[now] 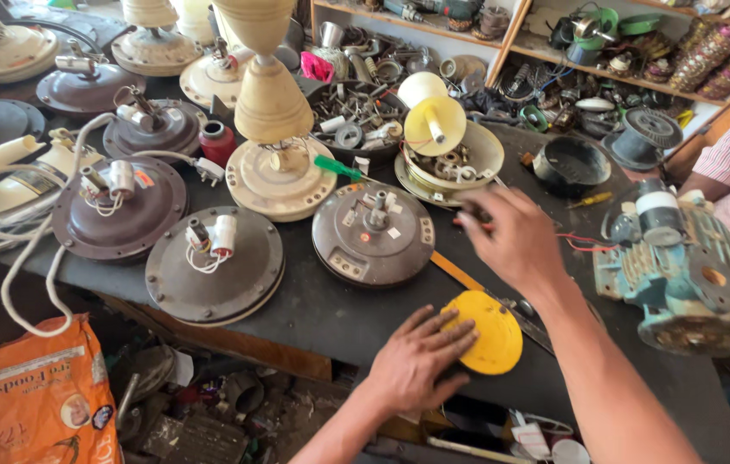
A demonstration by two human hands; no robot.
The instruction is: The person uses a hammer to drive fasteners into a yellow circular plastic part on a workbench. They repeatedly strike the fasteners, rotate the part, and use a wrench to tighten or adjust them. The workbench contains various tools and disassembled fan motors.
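Just yellow cap (490, 335) under left hand (421, 357)

Glossy yellow plastic cap (487, 333), dull metal motor housing (373, 233)

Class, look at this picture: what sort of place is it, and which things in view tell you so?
Most likely a ceiling-fan and motor repair workshop. The dark workbench is crowded with round brown metal fan motor housings, a blue-green electric motor sits at the right, and wooden shelves behind hold loose parts and wire coils.

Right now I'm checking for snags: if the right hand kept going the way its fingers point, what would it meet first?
Probably the cream bowl-shaped fan housing, just beyond the right hand; motion blur leaves depth unclear.
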